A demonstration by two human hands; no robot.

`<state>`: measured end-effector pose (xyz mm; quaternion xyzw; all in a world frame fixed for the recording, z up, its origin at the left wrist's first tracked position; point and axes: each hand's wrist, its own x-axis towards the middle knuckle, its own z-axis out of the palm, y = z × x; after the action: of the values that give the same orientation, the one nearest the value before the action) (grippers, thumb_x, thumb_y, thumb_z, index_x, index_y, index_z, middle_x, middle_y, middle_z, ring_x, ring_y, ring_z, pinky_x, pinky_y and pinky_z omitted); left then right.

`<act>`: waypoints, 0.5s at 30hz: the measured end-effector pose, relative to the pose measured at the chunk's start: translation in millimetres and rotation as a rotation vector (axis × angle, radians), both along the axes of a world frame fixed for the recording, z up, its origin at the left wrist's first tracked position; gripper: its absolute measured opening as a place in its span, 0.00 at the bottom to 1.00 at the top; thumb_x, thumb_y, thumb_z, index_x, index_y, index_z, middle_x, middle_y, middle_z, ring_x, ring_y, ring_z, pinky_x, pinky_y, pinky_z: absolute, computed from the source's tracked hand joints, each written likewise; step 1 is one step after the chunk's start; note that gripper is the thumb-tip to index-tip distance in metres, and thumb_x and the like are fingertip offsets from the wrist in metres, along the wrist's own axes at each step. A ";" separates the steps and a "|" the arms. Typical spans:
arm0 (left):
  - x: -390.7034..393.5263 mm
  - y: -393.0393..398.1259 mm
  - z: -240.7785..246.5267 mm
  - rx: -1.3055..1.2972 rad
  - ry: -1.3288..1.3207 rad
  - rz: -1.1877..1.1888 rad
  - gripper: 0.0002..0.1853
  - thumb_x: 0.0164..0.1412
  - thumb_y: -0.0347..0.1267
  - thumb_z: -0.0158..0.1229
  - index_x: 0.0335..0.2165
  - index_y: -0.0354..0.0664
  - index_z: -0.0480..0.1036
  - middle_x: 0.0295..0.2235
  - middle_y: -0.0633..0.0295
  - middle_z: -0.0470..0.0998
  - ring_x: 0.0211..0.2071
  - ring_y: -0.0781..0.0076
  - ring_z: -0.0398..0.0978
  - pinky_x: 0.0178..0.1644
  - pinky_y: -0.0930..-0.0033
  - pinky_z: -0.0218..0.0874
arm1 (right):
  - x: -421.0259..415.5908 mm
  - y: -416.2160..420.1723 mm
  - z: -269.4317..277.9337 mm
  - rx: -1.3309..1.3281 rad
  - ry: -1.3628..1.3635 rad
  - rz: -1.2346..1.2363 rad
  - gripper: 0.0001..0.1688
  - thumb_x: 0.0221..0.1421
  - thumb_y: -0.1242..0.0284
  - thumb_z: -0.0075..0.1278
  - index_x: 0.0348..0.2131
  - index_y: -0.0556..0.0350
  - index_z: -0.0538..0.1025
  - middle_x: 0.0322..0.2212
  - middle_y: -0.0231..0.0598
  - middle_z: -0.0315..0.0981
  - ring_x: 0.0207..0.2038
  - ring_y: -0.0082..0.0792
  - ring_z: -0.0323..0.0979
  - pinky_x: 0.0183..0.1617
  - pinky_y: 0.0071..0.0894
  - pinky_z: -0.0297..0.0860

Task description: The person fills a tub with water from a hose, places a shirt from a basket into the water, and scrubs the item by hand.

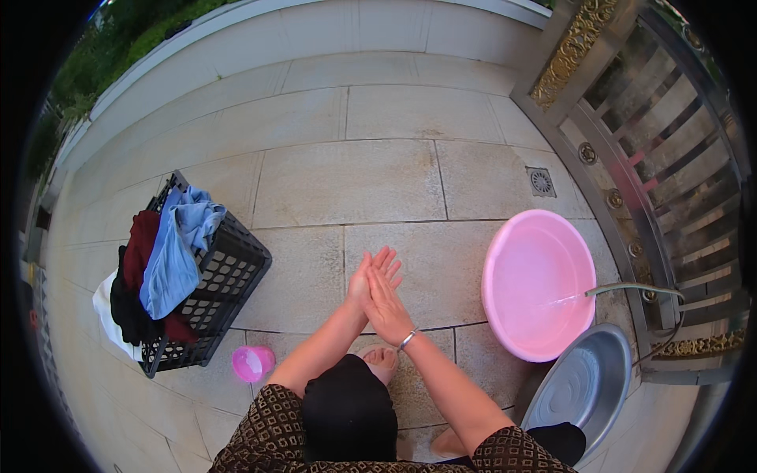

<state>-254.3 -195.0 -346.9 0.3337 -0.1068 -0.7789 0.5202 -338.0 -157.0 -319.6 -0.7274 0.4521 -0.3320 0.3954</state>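
My left hand (362, 281) and my right hand (385, 304) are pressed palm to palm above the paved floor, fingers pointing away from me. No object shows between them. A metal bangle (408, 339) circles my right wrist. On the right, a hose (633, 286) runs water into a pink plastic basin (585, 248). A grey metal basin (618, 360) stands tilted beside it. To the left is a black plastic crate (236, 260) with light blue clothing (177, 254), dark red clothing (141, 242), black clothing (127, 307) and white clothing (106, 307) hanging over it.
A small pink cup (253, 363) holding something whitish stands on the floor near the crate. A metal gate (621, 171) with gold ornaments runs along the right side. A floor drain (540, 181) lies beyond the pink basin. A low pale wall (319, 29) borders the far side.
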 end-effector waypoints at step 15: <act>270.0 114.4 58.8 -0.128 -2.585 0.367 0.12 0.41 0.27 0.51 0.30 0.39 0.63 0.28 0.58 0.65 0.32 0.61 0.63 0.33 0.64 0.53 | -137.4 43.7 -29.6 0.425 -0.102 -0.522 0.08 0.48 0.75 0.40 0.29 0.62 0.67 0.19 0.35 0.68 0.21 0.19 0.66 0.25 0.16 0.63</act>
<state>15.6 -80.6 -288.1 0.8204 -0.5162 0.1911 0.1550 -475.4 -113.3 -349.2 -0.4712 0.6617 -0.3563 0.4618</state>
